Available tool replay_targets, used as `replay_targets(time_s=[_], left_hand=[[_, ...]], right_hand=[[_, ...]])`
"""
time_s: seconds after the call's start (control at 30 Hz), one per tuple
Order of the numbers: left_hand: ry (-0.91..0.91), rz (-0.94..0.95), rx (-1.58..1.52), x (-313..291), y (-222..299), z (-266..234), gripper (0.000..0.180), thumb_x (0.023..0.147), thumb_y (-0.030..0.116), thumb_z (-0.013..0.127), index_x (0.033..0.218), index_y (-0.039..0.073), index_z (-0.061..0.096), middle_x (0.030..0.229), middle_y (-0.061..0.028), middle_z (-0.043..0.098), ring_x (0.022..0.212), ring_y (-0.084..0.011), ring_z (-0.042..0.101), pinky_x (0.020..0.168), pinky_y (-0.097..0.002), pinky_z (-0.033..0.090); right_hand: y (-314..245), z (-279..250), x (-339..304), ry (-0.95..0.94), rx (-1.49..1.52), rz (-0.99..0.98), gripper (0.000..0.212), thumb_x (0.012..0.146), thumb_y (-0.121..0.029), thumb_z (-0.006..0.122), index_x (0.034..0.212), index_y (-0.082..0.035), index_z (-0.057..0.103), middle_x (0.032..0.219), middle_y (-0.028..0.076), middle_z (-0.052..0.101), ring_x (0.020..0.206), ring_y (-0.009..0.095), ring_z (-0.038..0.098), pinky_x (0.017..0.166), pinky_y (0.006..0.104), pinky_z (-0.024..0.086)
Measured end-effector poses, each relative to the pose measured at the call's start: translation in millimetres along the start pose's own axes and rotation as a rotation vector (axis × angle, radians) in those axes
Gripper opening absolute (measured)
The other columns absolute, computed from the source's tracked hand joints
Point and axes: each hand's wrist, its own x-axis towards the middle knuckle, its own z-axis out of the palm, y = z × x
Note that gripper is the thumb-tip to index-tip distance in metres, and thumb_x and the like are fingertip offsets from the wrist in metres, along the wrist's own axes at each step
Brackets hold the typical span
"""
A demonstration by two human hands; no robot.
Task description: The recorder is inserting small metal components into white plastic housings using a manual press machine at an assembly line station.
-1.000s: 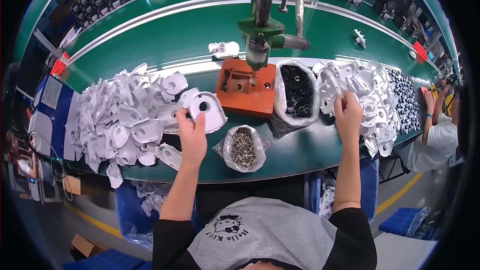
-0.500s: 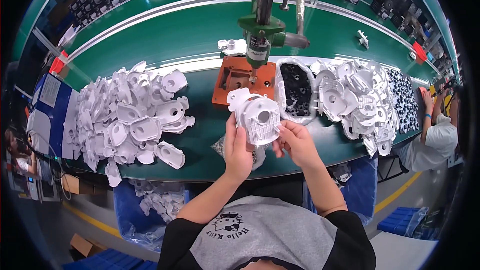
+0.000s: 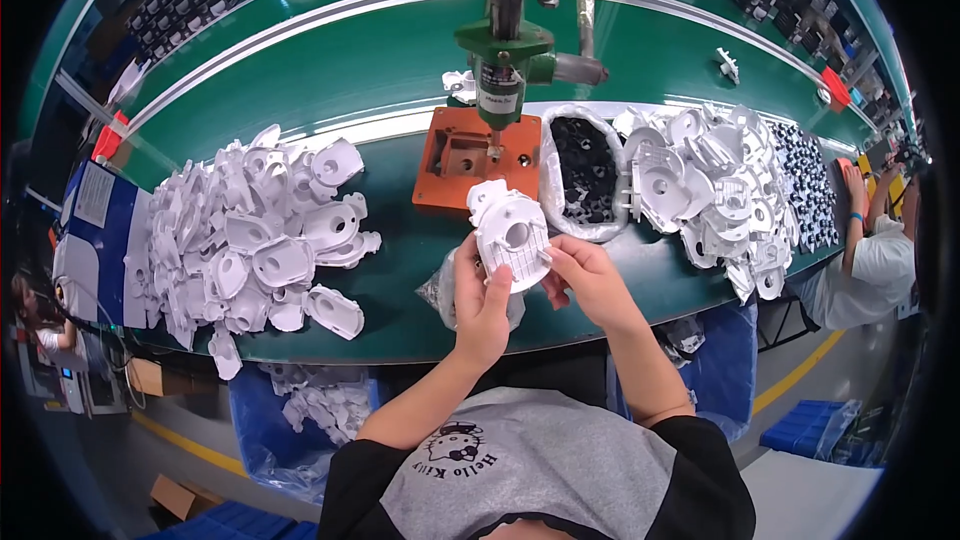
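Observation:
A white plastic housing point(image 3: 515, 240) with a round hole and a ribbed grid is held up in front of me, slightly tilted. My left hand point(image 3: 484, 305) grips its lower left side, thumb on the grid face. At its right edge the fingertips of my right hand point(image 3: 588, 275) pinch the rim. Just beyond the part stands an orange fixture block point(image 3: 440, 195) with recesses, under the tip of a green hand press point(image 3: 502, 50). Below and behind my left hand, a clear plastic bag point(image 3: 440, 295) of small pieces is partly hidden.
White housings are heaped at left point(image 3: 250, 240) and right point(image 3: 700, 175). Black pieces fill a lined tray point(image 3: 585, 170) beside the fixture. Small dark parts point(image 3: 803, 190) lie farther right, near another person point(image 3: 868, 265). Blue bins point(image 3: 255, 420) hang below the bench edge.
The housing has turned so its face is narrower to me and sits a little to the left. My left thumb has moved onto its front. The whole view has shifted slightly.

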Motion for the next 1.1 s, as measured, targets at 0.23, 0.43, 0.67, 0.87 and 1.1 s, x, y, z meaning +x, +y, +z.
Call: replay_targets(time_s=[0.23,0.43,0.67,0.87,1.1], left_hand=[[0.142,-0.044,-0.042,-1,-3,-1,0.049,0.094,0.011,0.052,0.135,0.003,0.026,0.130,-0.0130,0.042,0.120,-0.0220,0.047,0.102,-0.0387,0.040],[0.078,-0.019,-0.017,8,17,-10,0.034,0.092,0.016,0.060,0.116,0.001,0.041,0.108,-0.0094,0.056,0.095,-0.0117,0.055,0.084,-0.0268,0.046],[-0.022,0.054,0.475,19,30,-21,0.023,0.089,0.017,0.065,0.094,0.001,0.049,0.082,-0.0060,0.061,0.074,-0.0063,0.055,0.064,-0.0231,0.046],[-0.319,0.572,1.346,93,51,-49,0.022,0.073,0.003,0.066,0.093,0.002,0.056,0.103,-0.0157,0.061,0.095,-0.0364,0.059,0.089,-0.0442,0.047],[-0.471,0.709,1.535,148,20,-72,0.019,0.076,0.004,0.063,0.091,0.005,0.052,0.110,-0.0168,0.059,0.106,-0.0339,0.059,0.094,-0.0411,0.048]], right_hand=[[-11,0,-5,0.046,-0.464,-0.016,0.030,0.096,-0.027,0.051,0.082,-0.002,0.059,0.063,0.002,0.057,0.055,0.009,0.053,0.050,0.0238,0.044],[-6,-6,-4,-0.051,-0.587,0.051,0.031,0.094,-0.029,0.055,0.083,0.000,0.058,0.068,0.003,0.060,0.059,0.009,0.055,0.053,0.0240,0.045],[5,-20,7,0.000,-0.307,-0.217,0.022,0.088,-0.017,0.064,0.101,0.000,0.060,0.083,0.003,0.063,0.071,0.010,0.059,0.065,0.0267,0.049],[12,-82,66,0.503,-1.334,-0.350,0.012,0.082,-0.011,0.060,0.091,-0.003,0.062,0.088,0.017,0.062,0.077,0.037,0.064,0.068,0.0456,0.052],[25,-82,98,0.337,-1.594,-0.257,0.013,0.083,-0.015,0.055,0.090,-0.007,0.063,0.086,0.016,0.061,0.076,0.036,0.065,0.066,0.0465,0.053]])
